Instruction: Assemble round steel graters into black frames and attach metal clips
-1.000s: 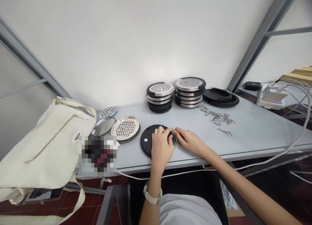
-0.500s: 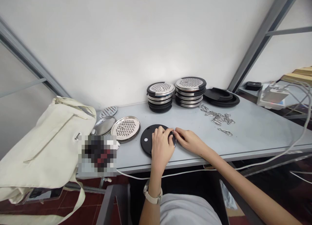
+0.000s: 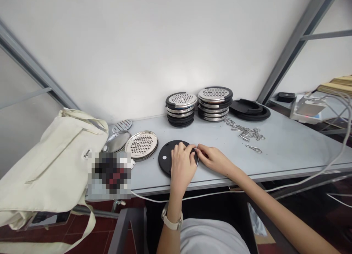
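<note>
A round black disc with a white dot lies near the front edge of the table. My left hand rests across its right half, fingers curled over it and thumb toward the right rim. At that rim, the fingertips of my right hand pinch together, close to my left thumb. A bit of shiny metal shows there, but what the fingers hold is mostly hidden. To the left lies a round metal grater plate on a stack. Several metal snap hooks are piled at the right, with one hook apart.
Two stacks of graters with black rims, a left stack and a right stack, stand against the wall. Black round trays lie beside them. A cream bag covers the left end. A white cable runs along the table front.
Both hands stay at the disc's right rim with hardly any movement. The other things keep their places.
</note>
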`<state>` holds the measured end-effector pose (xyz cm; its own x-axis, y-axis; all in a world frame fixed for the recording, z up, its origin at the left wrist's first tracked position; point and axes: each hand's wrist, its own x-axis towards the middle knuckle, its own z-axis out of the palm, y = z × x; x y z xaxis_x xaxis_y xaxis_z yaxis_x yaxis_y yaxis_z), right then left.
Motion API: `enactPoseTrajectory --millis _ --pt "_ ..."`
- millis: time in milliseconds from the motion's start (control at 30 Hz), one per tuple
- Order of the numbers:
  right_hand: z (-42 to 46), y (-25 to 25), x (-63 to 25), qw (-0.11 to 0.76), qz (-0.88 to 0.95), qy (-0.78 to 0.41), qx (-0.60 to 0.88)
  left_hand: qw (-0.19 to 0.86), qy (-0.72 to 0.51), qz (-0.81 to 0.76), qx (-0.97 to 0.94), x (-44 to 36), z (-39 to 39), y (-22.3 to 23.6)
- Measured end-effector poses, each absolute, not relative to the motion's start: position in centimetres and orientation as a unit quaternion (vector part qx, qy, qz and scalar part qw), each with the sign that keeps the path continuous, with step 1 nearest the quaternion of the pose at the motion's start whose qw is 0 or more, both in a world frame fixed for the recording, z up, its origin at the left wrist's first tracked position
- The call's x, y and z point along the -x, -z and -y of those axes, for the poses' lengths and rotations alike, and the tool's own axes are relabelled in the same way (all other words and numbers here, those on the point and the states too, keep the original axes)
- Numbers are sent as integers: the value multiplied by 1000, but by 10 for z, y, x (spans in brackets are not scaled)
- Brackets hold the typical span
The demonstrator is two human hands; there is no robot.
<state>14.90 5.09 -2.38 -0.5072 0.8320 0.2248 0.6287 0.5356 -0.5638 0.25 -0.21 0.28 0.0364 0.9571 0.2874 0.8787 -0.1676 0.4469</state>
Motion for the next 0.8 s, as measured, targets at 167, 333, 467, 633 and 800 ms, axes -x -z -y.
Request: enactPoseTrajectory --millis 167,333,467,633,800 --pt "-51 24 -149 246 838 -218 436 74 -262 -643 -716 -3 2 -3" --pt "-50 24 -148 268 818 -242 448 70 -259 -643 -717 -3 2 -4" --pt "-49 22 -148 274 809 -257 451 71 -259 -643 -717 -4 2 -4" --pt "-49 21 -148 280 804 -273 449 70 -258 -642 -718 -4 2 -5" --pt "-50 22 -149 280 807 -272 444 70 -258 -641 -719 -3 1 -4"
